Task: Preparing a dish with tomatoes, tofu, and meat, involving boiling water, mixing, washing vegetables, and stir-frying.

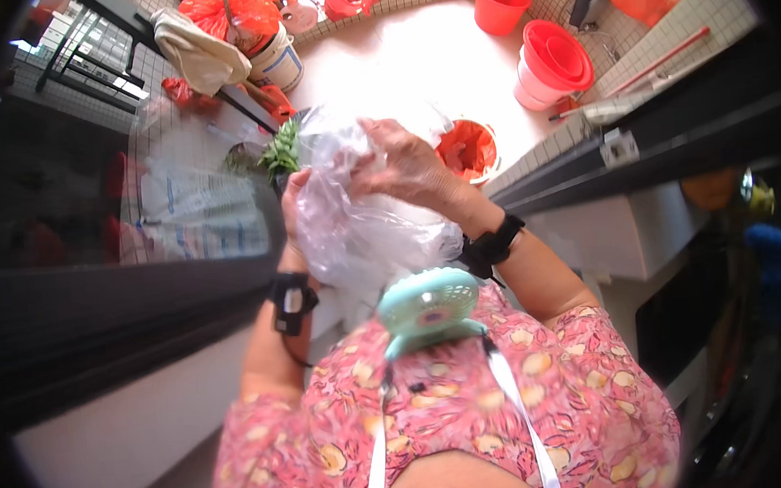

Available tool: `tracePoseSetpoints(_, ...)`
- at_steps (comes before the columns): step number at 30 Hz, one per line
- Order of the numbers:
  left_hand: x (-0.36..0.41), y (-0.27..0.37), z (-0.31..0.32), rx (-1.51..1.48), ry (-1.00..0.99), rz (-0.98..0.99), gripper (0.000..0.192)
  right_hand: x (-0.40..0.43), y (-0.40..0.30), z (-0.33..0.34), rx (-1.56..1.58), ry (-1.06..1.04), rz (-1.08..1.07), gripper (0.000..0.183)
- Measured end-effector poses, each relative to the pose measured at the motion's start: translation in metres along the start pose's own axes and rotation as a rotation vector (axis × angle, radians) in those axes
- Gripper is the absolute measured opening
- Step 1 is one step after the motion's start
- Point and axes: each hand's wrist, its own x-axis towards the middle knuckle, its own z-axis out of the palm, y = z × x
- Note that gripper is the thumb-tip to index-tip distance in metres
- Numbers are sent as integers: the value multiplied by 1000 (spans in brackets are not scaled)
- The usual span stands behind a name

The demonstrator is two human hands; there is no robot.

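A clear, crumpled plastic bag [361,225] hangs between my two hands, in front of my chest. My left hand [293,207] grips its left edge, partly hidden behind the film. On the bag's upper right part, my right hand [401,164] has its fingers bent against the plastic; some fingertips are blurred or covered. Green leafy vegetables [281,153] show just beyond my left hand; whether they touch the bag I cannot tell. A mint-green portable fan [429,303] hangs at my chest below the bag.
A bin lined with a red bag [469,150] stands beyond my right wrist. Red buckets [502,4] and stacked red and pink basins [553,59] are farther right. A white bucket [278,63] stands at the upper left, beside a draped cloth [196,49]. Dark door frames [564,172] flank me.
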Motion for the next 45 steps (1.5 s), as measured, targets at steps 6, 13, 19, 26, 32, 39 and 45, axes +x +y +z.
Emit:
tracePoseSetpoints(6, 85, 19, 25, 397, 461, 309, 45, 68, 64, -49, 154, -54, 268, 25)
tracePoseSetpoints(13, 169, 24, 44, 2014, 209, 866, 32, 111, 135, -77, -414, -118, 368, 30)
tracePoseSetpoints(19, 242, 58, -6, 2230, 177, 747, 43, 173, 198, -112, 183, -439, 391, 21)
tracePoseSetpoints(26, 303, 122, -62, 1514, 455, 464, 29, 222, 283, -151, 1616, -138, 472, 15)
tracePoseSetpoints(32, 324, 138, -91, 1311, 374, -113, 25, 293, 360, -158, 1877, 385, 654, 35)
tracePoseSetpoints(39, 426, 167, -57, 1158, 281, 497, 65, 379, 410, -154, 2037, 43, 656, 28)
tracePoseSetpoints(45, 555, 183, -65, 1110, 611, 244, 32, 443, 475, -175, 1880, 230, 726, 18)
